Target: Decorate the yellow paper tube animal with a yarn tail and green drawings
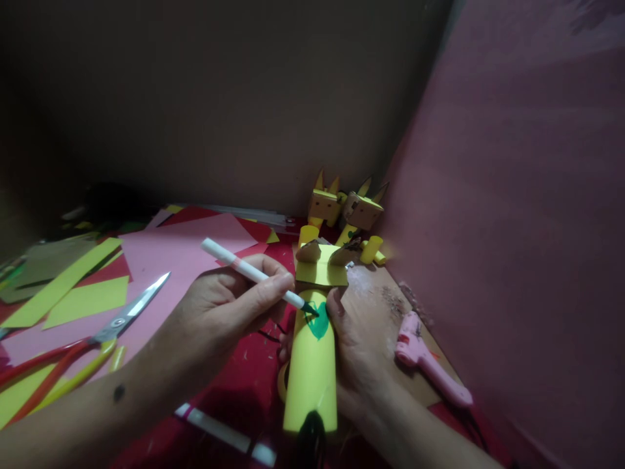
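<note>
Pinched in my left hand (249, 293) is a white marker (249, 270), its dark green tip touching a green patch (319, 320) on a yellow paper tube (312, 378). The patch is partly filled with green and has an outline at its left. My right hand (351, 332) is wrapped round the tube from the right and below, its thumb beside the patch. A folded yellow and cardboard head (322, 267) with two brown ears sits at the tube's far end. A black piece (311, 436) sticks out at the near end.
Scissors (117, 326) lie on pink paper (195, 244) and yellow strips at the left. A capped marker (215, 426) lies on the red surface in front. At the right is a pink glue gun (430, 365) on cardboard (381, 312). Two cardboard animal figures (323, 205) stand behind.
</note>
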The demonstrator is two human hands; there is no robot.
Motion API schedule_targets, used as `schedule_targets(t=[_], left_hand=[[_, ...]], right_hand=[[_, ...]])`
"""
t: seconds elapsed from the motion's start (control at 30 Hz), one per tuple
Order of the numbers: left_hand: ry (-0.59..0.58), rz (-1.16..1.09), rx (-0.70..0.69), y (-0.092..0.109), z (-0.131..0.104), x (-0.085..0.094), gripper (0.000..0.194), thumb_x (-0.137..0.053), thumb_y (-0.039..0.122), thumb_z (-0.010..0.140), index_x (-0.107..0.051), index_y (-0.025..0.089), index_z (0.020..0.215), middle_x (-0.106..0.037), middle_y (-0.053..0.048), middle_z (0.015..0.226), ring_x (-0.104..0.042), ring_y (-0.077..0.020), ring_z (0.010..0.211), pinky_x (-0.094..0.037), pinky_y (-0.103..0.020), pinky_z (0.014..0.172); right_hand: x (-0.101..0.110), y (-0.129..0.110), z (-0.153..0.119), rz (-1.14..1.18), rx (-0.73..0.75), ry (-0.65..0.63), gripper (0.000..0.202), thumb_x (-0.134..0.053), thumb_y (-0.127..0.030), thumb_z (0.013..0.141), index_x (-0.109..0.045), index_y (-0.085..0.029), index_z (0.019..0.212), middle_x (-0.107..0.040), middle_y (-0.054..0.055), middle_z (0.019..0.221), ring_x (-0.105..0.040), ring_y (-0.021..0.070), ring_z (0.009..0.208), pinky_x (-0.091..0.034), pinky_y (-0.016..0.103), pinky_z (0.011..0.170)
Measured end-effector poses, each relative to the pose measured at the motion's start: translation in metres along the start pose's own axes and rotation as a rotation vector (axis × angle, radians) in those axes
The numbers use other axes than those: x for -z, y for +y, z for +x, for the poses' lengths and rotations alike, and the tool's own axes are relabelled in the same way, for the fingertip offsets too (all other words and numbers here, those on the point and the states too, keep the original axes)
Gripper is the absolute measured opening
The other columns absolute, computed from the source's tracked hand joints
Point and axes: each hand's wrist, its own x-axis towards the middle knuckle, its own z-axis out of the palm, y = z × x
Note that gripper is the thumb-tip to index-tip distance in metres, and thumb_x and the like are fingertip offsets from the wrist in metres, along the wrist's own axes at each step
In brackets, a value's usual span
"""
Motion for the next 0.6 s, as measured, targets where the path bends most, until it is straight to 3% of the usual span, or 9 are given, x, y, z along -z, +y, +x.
schedule_targets(t=[0.1,0.23,0.43,0.6], left_hand=[[0.009,-0.031,0.016,0.0009,0.0001,0.0005,0.031,-0.079,0.048,0.085,-0.071,0.023,0.068,-0.043,0.004,0.055,-0.033,-0.0091,0.049,-0.030,-0.017,0.041],[0.003,-0.034,0.021,0.0013,0.0001,0.0004,0.030,-0.079,0.048,0.085,-0.071,0.023,0.070,-0.048,0.003,0.057,-0.037,-0.0094,0.050,-0.035,-0.017,0.043],[0.025,-0.004,0.029,0.0054,0.0026,0.0003,0.031,-0.078,0.047,0.084,-0.068,0.022,0.069,-0.043,0.005,0.052,-0.030,-0.0086,0.047,-0.026,-0.017,0.038],[0.028,-0.002,0.049,0.0054,0.0030,0.0005,0.031,-0.077,0.047,0.086,-0.068,0.021,0.071,-0.043,0.007,0.053,-0.033,-0.0079,0.049,-0.032,-0.015,0.041]], right_hand=[[-0.0005,-0.0006,-0.0017,-0.028,-0.024,-0.029,0.062,-0.088,-0.071,0.066,-0.074,-0.016,0.094,-0.077,0.006,0.076,-0.073,0.0252,0.073,-0.062,0.038,0.069],[-0.0011,-0.0009,-0.0028,-0.032,-0.019,-0.027,0.061,-0.088,-0.070,0.067,-0.074,-0.017,0.092,-0.076,0.005,0.074,-0.075,0.0260,0.074,-0.062,0.038,0.069],[-0.0007,0.0002,-0.0007,-0.007,-0.020,-0.015,0.064,-0.091,-0.070,0.061,-0.072,-0.017,0.091,-0.076,0.005,0.075,-0.075,0.0265,0.075,-0.063,0.039,0.068],[-0.0001,0.0017,0.0020,-0.002,-0.001,-0.008,0.067,-0.095,-0.066,0.057,-0.073,-0.016,0.095,-0.077,0.005,0.076,-0.075,0.0255,0.073,-0.063,0.039,0.068]])
